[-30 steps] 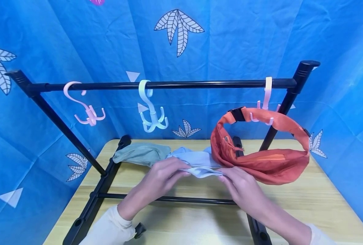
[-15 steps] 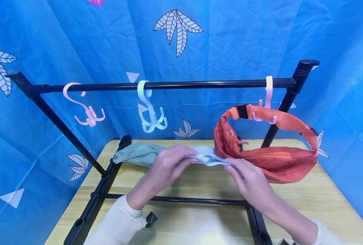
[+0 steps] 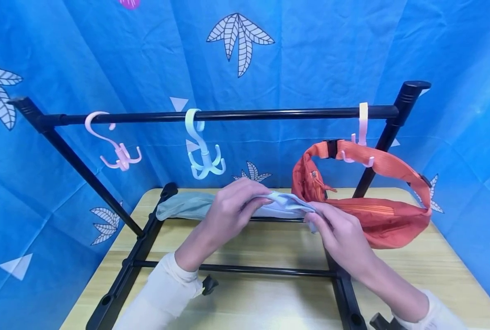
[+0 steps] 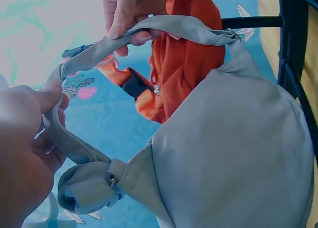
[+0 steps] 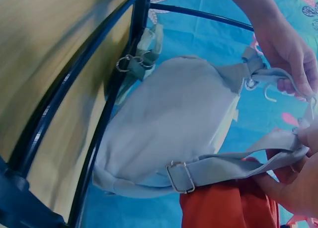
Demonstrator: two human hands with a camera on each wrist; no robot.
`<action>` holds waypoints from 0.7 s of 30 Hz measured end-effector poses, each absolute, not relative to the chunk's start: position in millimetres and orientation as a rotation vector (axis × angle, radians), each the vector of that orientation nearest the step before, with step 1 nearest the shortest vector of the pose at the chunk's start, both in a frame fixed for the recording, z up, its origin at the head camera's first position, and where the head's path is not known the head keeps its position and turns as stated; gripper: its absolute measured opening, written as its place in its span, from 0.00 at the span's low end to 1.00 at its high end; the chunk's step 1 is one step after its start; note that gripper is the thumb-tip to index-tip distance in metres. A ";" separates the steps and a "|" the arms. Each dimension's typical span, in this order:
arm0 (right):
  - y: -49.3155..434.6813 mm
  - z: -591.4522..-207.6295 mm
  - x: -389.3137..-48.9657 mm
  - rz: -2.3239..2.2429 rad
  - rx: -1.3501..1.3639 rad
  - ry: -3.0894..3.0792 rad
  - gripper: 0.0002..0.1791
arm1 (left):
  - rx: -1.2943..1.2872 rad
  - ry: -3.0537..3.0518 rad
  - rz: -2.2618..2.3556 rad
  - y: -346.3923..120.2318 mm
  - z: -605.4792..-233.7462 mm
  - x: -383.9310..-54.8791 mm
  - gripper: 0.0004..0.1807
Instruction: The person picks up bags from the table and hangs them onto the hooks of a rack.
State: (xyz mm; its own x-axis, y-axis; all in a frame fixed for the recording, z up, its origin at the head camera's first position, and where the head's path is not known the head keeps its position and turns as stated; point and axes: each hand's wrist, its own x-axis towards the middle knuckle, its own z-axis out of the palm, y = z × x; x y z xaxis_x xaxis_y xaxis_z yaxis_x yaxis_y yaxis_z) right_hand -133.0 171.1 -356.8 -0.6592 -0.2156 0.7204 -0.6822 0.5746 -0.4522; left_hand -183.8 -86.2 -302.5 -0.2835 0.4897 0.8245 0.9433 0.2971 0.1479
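Observation:
Both hands hold the strap (image 3: 290, 200) of a pale blue bag (image 4: 238, 143), whose rounded body hangs below it and is mostly hidden in the head view. My left hand (image 3: 230, 208) pinches one end of the raised stretch between thumb and fingers. At the other end, my right hand (image 3: 339, 229) grips the strap with curled fingers. A metal buckle (image 5: 180, 177) sits on the strap in the right wrist view. Above and beyond the hands, a light blue four-pronged hook (image 3: 205, 151) hangs on the rack's bar (image 3: 270, 114).
An orange waist bag (image 3: 387, 231) hangs from a pink hook (image 3: 363, 128) right of the hands. Another pink hook (image 3: 122, 156) hangs at left. Behind my left hand lies a green bag (image 3: 185, 205). The rack's lower crossbar (image 3: 265, 270) runs beneath my forearms.
Both hands have risen with the strap, moving away from me and slightly right. The hanging orange waist bag has shifted a little to the right.

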 end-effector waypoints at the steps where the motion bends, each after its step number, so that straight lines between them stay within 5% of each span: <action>1: 170.7 -355.4 -133.5 0.998 0.716 -2.191 0.20 | -1.272 -1.900 -0.858 -86.3 -300.3 -183.6 0.10; 21: 156.8 -331.1 -144.0 0.809 0.761 -2.158 0.33 | -1.188 -1.916 -0.766 -102.5 -269.2 -172.7 0.09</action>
State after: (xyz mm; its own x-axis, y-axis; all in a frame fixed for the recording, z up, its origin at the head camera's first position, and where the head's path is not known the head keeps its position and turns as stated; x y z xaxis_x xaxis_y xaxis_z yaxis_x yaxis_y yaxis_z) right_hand -144.0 156.8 -331.1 -0.5828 -0.2709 0.7661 -0.7078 0.6323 -0.3150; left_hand -172.7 -102.5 -269.2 -0.2950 0.4705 0.8316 0.9142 0.3921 0.1025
